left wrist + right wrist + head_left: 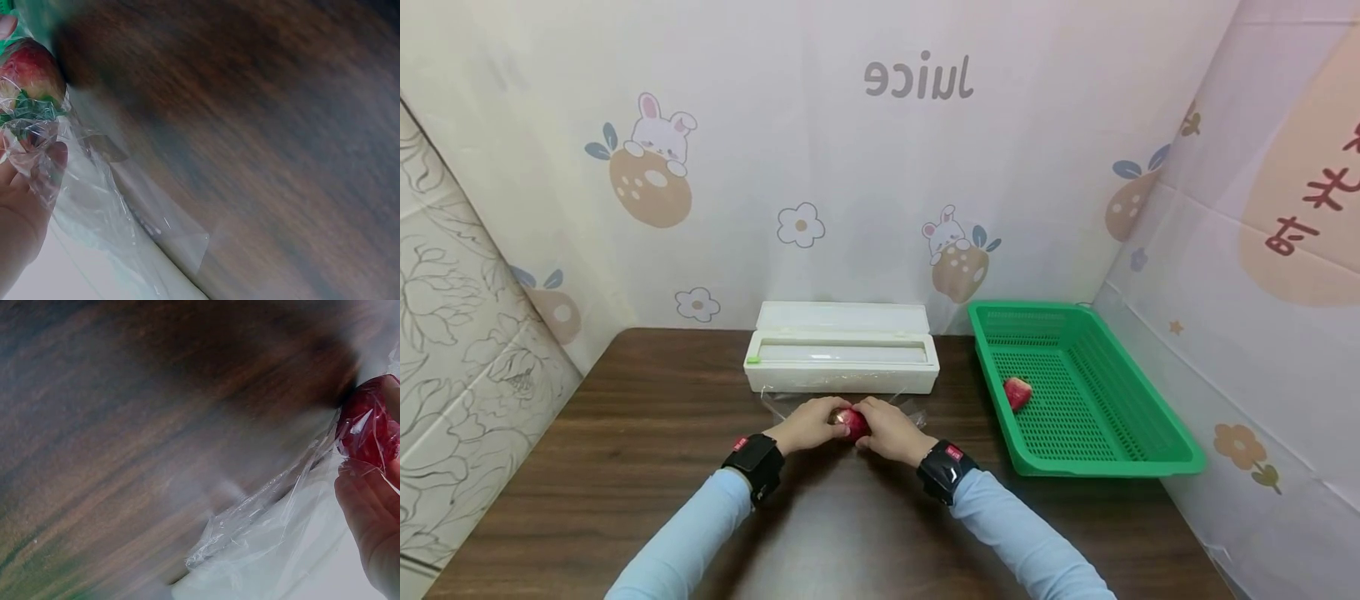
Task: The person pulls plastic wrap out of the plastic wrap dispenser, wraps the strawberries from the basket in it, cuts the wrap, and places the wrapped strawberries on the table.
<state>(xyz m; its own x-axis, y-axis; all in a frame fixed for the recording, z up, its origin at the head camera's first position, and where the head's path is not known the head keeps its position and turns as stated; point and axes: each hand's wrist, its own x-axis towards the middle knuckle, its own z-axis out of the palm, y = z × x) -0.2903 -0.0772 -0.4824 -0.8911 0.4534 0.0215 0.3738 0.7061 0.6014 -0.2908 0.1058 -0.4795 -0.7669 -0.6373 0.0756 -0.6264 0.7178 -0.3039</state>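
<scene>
A red, rounded fruit with a green leafy end (851, 422), crinkled clear plastic film (219, 544) clinging to it, is gripped between a person's left hand (811, 423) and right hand (891, 429) near the middle of a dark brown wood-grain tabletop (625, 467). Just beyond on the far side stands a long white rectangular box (842, 380), lid raised; to the right, a green plastic mesh basket (1075, 467) holds another red fruit (1018, 393) near its left wall.

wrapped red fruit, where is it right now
In the head view, the wrapped red fruit is slightly left of centre, held between the left hand and right hand, in front of the white box.
</scene>
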